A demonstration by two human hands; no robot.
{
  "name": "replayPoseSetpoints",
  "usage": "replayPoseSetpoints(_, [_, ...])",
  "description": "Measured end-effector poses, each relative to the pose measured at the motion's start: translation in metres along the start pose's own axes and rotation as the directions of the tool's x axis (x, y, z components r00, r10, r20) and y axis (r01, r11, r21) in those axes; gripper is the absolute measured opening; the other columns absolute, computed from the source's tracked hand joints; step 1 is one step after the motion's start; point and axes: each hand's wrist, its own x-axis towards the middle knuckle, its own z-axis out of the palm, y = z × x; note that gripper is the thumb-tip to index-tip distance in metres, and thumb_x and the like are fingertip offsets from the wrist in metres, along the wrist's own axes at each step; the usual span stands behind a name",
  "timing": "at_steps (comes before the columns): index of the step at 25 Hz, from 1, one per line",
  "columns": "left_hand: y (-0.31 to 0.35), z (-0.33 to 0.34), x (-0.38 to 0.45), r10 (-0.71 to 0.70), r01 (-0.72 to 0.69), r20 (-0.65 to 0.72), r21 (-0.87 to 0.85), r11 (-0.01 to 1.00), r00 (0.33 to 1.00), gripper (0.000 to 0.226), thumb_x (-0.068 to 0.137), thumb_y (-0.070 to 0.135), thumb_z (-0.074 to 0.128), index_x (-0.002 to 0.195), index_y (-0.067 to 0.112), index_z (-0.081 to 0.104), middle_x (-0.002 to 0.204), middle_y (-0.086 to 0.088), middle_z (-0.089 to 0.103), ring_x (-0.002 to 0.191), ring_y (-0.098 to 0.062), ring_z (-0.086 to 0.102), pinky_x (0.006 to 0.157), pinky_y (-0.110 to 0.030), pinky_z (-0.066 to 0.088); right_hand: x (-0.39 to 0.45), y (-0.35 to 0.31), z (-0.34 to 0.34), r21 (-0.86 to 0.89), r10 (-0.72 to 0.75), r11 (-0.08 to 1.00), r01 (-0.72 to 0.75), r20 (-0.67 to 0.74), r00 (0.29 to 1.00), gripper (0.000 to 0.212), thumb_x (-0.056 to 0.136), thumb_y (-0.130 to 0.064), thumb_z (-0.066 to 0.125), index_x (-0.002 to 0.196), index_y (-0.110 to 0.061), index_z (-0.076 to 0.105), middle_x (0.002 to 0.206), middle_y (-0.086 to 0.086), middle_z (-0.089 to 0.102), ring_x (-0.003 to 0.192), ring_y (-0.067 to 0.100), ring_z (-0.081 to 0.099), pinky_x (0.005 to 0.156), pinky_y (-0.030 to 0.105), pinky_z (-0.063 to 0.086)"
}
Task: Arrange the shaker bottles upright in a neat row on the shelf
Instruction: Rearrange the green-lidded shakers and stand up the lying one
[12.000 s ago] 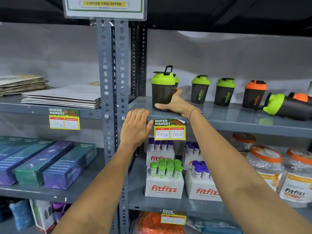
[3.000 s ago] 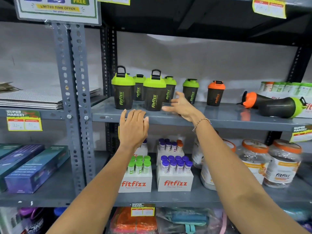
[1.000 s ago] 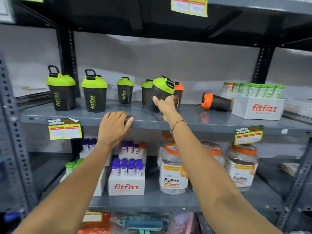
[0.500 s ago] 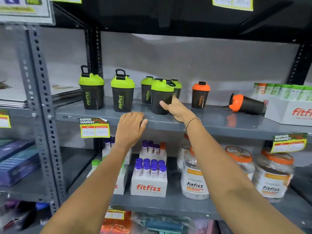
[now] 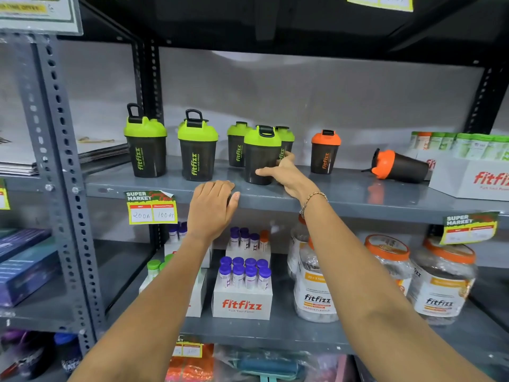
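Note:
On the grey shelf [image 5: 344, 198] two green-lidded shaker bottles [image 5: 145, 146] [image 5: 197, 151] stand upright at the front left. A third green-lidded shaker bottle [image 5: 257, 158] stands upright to their right, and my right hand [image 5: 287, 176] wraps its lower part, thumb in front and fingers behind. Two more green-lidded shakers [image 5: 236, 146] [image 5: 286, 139] stand further back, the second partly hidden. An orange-lidded shaker [image 5: 325, 153] stands upright on the right. Another orange-lidded shaker [image 5: 398, 166] lies on its side. My left hand [image 5: 213, 206] rests palm-down on the shelf's front edge, holding nothing.
A white fitfizz display box [image 5: 468, 180] of small tubes stands at the shelf's right end. A price tag [image 5: 151, 206] hangs on the shelf edge. Below are tube boxes [image 5: 242, 301] and large jars [image 5: 316, 285]. A perforated steel upright [image 5: 60, 175] stands on the left.
A second ago my right hand held the green-lidded shaker tilted above the shelf. It now stands upright beside the two front ones, with my hand still on it. My left hand has stayed put.

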Motion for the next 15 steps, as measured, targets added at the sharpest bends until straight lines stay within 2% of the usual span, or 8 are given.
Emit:
replayPoseSetpoints(1, [0.0005, 0.0001, 0.0000, -0.001, 0.001, -0.007, 0.001, 1.000, 1.000, 0.044, 0.097, 0.035, 0.032, 0.104, 0.008, 0.066, 0.098, -0.006, 0.069, 0.091, -0.027, 0.062, 0.083, -0.032, 0.032, -0.0009, 0.0006, -0.0010, 0.009, -0.004, 1.000, 0.004, 0.005, 1.000, 0.114, 0.074, -0.010, 0.080, 0.148, -0.008, -0.006, 0.131, 0.008, 0.053, 0.132, 0.022, 0.046, 0.116, 0.043, 0.034])
replayPoseSetpoints(4, [0.0020, 0.0006, -0.0006, 0.002, -0.002, -0.012, 0.006, 1.000, 1.000, 0.043, 0.097, 0.035, 0.033, 0.103, 0.008, 0.066, 0.098, -0.006, 0.069, 0.090, -0.027, 0.062, 0.083, -0.033, 0.032, -0.0063, -0.0017, 0.0021, -0.092, -0.044, 0.995, 0.044, -0.002, 0.999, 0.119, 0.070, -0.026, 0.084, 0.149, -0.008, -0.003, 0.156, 0.011, 0.025, 0.144, 0.025, 0.028, 0.118, 0.044, 0.030])
replayPoseSetpoints(6, [0.0013, 0.0005, -0.0009, 0.005, -0.005, -0.009, 0.007, 1.000, 1.000, 0.043, 0.097, 0.035, 0.032, 0.103, 0.008, 0.065, 0.098, -0.006, 0.069, 0.090, -0.027, 0.061, 0.083, -0.033, 0.033, -0.0082, -0.0041, 0.0035, -0.106, -0.039, 0.994, 0.040, 0.006, 0.999, 0.125, 0.068, -0.032, 0.085, 0.150, -0.007, -0.007, 0.160, 0.008, 0.017, 0.146, 0.025, 0.022, 0.119, 0.044, 0.027])
replayPoseSetpoints(8, [0.0006, 0.0005, -0.0010, 0.012, -0.012, -0.003, 0.015, 1.000, 1.000, 0.042, 0.098, 0.035, 0.032, 0.104, 0.008, 0.065, 0.098, -0.006, 0.068, 0.090, -0.027, 0.061, 0.083, -0.033, 0.033, -0.0059, -0.0041, 0.0005, -0.064, -0.013, 0.998, 0.014, 0.025, 1.000, 0.122, 0.071, -0.021, 0.082, 0.149, -0.006, -0.010, 0.158, 0.011, 0.022, 0.144, 0.027, 0.028, 0.118, 0.043, 0.029])
replayPoseSetpoints(10, [-0.0006, 0.0011, -0.0006, 0.027, -0.027, -0.008, 0.021, 0.999, 1.000, 0.042, 0.097, 0.034, 0.033, 0.105, 0.008, 0.065, 0.099, -0.006, 0.068, 0.090, -0.027, 0.061, 0.083, -0.034, 0.033, -0.0057, -0.0024, -0.0008, -0.069, -0.010, 0.998, 0.011, 0.024, 1.000, 0.112, 0.073, -0.011, 0.080, 0.148, -0.007, -0.004, 0.153, 0.014, 0.030, 0.139, 0.029, 0.034, 0.116, 0.044, 0.033])
replayPoseSetpoints(13, [-0.0013, 0.0014, -0.0013, 0.028, -0.028, -0.014, 0.014, 1.000, 1.000, 0.042, 0.098, 0.034, 0.033, 0.105, 0.008, 0.065, 0.100, -0.006, 0.068, 0.091, -0.027, 0.061, 0.084, -0.034, 0.034, -0.0073, -0.0013, 0.0020, -0.152, -0.048, 0.987, 0.044, -0.020, 0.999, 0.113, 0.066, -0.024, 0.087, 0.144, -0.007, 0.007, 0.149, 0.013, 0.033, 0.138, 0.027, 0.035, 0.115, 0.043, 0.035])
replayPoseSetpoints(15, [-0.0011, 0.0008, -0.0009, 0.022, -0.022, -0.006, 0.013, 1.000, 1.000, 0.043, 0.098, 0.035, 0.032, 0.105, 0.008, 0.064, 0.100, -0.006, 0.068, 0.091, -0.027, 0.061, 0.084, -0.034, 0.034, -0.0079, -0.0027, 0.0017, -0.146, -0.047, 0.988, 0.043, -0.024, 0.999, 0.120, 0.064, -0.028, 0.088, 0.146, -0.007, 0.002, 0.152, 0.011, 0.030, 0.139, 0.027, 0.033, 0.114, 0.042, 0.035])
